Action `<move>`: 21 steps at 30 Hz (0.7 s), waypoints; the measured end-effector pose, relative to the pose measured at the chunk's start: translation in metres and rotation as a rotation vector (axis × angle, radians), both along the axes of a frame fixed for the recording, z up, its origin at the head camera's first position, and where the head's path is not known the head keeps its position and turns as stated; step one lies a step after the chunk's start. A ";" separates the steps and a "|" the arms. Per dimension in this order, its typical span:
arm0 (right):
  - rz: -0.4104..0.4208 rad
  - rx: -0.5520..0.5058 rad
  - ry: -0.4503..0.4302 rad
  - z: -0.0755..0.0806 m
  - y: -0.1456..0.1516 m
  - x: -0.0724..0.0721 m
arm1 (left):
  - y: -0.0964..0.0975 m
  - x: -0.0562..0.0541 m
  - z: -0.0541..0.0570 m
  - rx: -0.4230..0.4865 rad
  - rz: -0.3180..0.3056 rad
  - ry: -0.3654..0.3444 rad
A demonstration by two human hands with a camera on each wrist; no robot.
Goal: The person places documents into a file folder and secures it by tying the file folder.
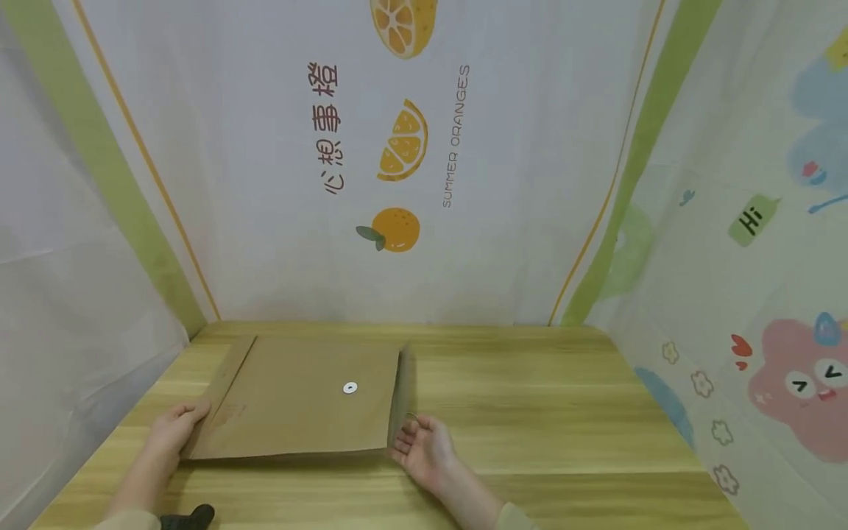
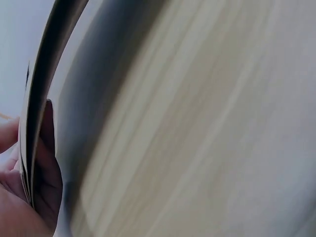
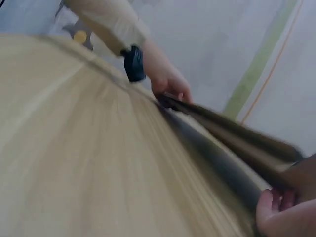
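A brown kraft paper envelope [image 1: 305, 397] lies at a slant over the table, its lower edge lifted and a white round button on its face. On its left edge, my left hand [image 1: 175, 430] grips it; the left wrist view shows the thumb on one side and fingers [image 2: 48, 128] on the other. At the right end a flap [image 1: 400, 397] is folded outward. My right hand [image 1: 424, 450] is at the flap's lower corner, palm up, with loosely bent fingers right at the edge. A thin curved line shows near its thumb.
The envelope is over a wood-grain table [image 1: 530, 412]. White printed cloth [image 1: 503, 221] hangs at the back and both sides. A dark strap [image 1: 188, 519] with a knob is at the left wrist, close over the table's front.
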State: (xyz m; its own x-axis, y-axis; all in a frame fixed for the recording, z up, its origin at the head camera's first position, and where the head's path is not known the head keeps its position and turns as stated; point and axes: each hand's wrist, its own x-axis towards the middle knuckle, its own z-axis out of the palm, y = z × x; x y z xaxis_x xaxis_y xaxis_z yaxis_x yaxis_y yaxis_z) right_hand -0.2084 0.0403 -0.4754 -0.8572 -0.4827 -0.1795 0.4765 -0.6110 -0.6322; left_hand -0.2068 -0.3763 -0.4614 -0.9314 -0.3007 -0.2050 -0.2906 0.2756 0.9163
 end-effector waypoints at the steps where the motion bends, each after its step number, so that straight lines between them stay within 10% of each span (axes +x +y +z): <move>1: -0.012 -0.018 0.001 0.000 0.000 -0.001 | 0.003 0.000 -0.001 0.021 0.006 0.006; 14: -0.111 -0.346 0.195 0.025 0.007 -0.014 | 0.068 -0.008 -0.001 0.338 0.114 0.085; 21: -0.186 -0.223 0.342 0.042 0.003 -0.021 | 0.104 -0.010 -0.001 0.471 0.130 0.153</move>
State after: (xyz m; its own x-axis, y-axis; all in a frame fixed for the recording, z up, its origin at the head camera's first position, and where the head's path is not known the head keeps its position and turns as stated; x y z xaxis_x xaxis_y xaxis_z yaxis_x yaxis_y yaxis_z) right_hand -0.2292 0.0430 -0.4332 -0.9251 -0.3094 0.2203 0.1321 -0.8060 -0.5771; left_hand -0.2169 -0.2721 -0.4621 -0.9225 -0.3237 -0.2104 -0.1478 -0.2074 0.9670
